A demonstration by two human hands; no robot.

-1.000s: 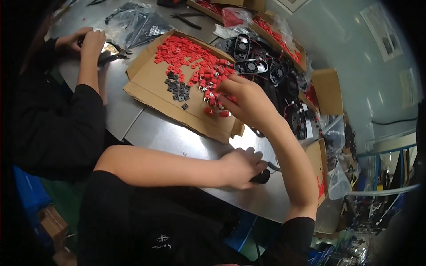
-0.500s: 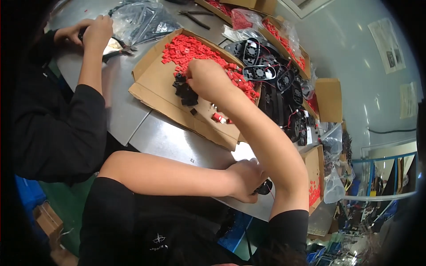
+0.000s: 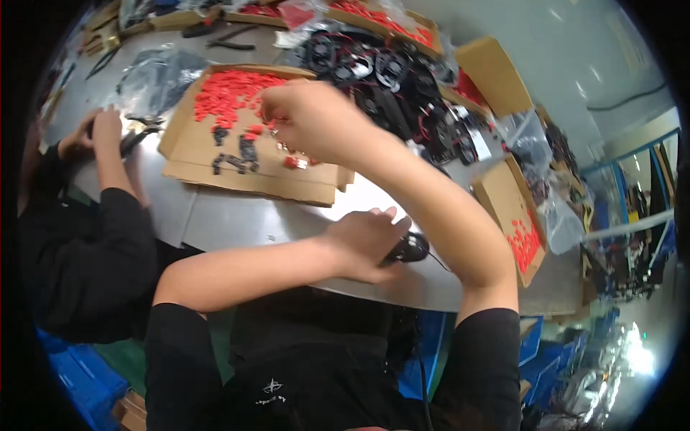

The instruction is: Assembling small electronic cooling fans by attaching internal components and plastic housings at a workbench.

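Low in front of me, my left hand (image 3: pixel 365 244) is closed on a black rounded part (image 3: pixel 410 248) with a thin wire trailing from it to the right. The fingers cover much of that part. My right hand (image 3: pixel 305 118) is over a shallow cardboard tray (image 3: pixel 198 154), its fingers curled down together near the red pieces. Motion blurs these fingertips, and what they hold cannot be made out. Many small red pieces (image 3: pixel 223 100) are heaped at the tray's far side. Nearer lie small black pieces (image 3: pixel 248 152) and a few red ones with shiny metal (image 3: pixel 293 162).
A heap of black housings with red wires (image 3: pixel 392 72) fills the table's far right. Another cardboard tray (image 3: pixel 496 190) with red bits stands at the right. On the left are a co-worker's hands (image 3: pixel 104 133), pliers (image 3: pixel 147 123) and a clear plastic bag (image 3: pixel 162 75).
My view has shifted, so the tray sits further left. My right hand has moved from the black pieces towards the tray's right side. The black part in my left hand shows more fully.
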